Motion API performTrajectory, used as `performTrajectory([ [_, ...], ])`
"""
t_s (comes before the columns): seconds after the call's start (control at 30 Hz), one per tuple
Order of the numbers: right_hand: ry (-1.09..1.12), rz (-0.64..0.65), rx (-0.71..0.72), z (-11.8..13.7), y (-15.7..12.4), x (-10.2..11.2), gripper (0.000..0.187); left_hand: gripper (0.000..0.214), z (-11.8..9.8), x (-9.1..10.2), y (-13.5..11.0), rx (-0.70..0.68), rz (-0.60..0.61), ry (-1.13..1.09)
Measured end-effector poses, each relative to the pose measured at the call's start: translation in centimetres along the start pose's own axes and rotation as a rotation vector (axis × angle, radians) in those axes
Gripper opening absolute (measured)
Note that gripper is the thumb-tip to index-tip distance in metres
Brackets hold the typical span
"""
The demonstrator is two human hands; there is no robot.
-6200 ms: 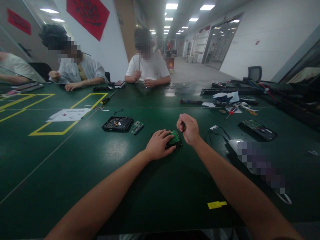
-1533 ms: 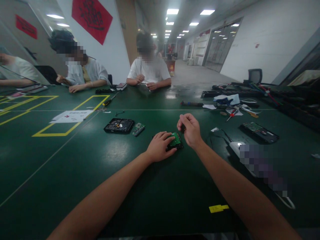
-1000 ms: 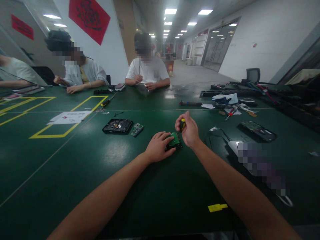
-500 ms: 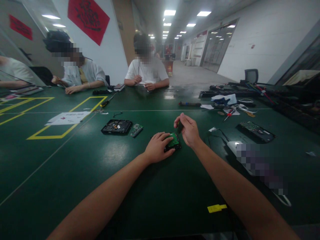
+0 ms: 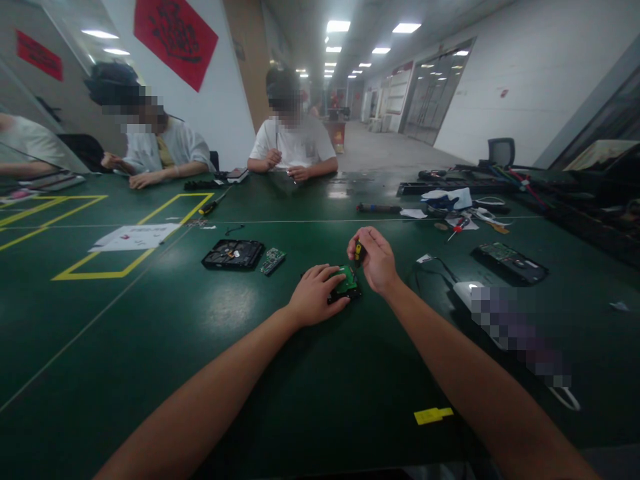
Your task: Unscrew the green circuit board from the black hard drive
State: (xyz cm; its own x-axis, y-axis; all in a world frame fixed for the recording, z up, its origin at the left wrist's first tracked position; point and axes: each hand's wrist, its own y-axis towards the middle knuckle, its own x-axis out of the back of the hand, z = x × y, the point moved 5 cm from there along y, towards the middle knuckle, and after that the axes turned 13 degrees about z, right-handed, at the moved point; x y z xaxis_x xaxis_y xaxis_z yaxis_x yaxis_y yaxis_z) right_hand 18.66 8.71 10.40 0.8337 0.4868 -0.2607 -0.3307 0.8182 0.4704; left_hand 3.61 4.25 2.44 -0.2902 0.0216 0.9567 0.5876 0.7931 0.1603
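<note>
A hard drive (image 5: 349, 283) with a green circuit board facing up lies on the dark green table in front of me. My left hand (image 5: 318, 293) grips it, fingers over the board and thumb along the near edge, covering its left part. Above the drive's right end, my right hand (image 5: 376, 259) is closed around a small screwdriver (image 5: 359, 249) with a yellow and black handle. Its shaft points down to the right edge of the board; whether the tip sits in a screw is too small to tell.
Left of the drive lie an opened drive case (image 5: 233, 255) and a loose circuit board (image 5: 273, 261). Another hard drive (image 5: 510, 261), a white cabled device (image 5: 467, 290) and yellow tape (image 5: 433, 416) lie rightward. Co-workers sit across the table, near a second screwdriver (image 5: 213, 204).
My right hand has turned slightly, and the screwdriver's yellow handle now shows between the fingers. The left hand and the drive stay in place.
</note>
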Motion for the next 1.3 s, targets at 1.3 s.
performTrajectory([
  [1.3,-0.122,0.117,-0.107,0.1,0.2,0.3,0.035,0.062,0.0,-0.2,0.0,-0.002,-0.012,-0.002],
])
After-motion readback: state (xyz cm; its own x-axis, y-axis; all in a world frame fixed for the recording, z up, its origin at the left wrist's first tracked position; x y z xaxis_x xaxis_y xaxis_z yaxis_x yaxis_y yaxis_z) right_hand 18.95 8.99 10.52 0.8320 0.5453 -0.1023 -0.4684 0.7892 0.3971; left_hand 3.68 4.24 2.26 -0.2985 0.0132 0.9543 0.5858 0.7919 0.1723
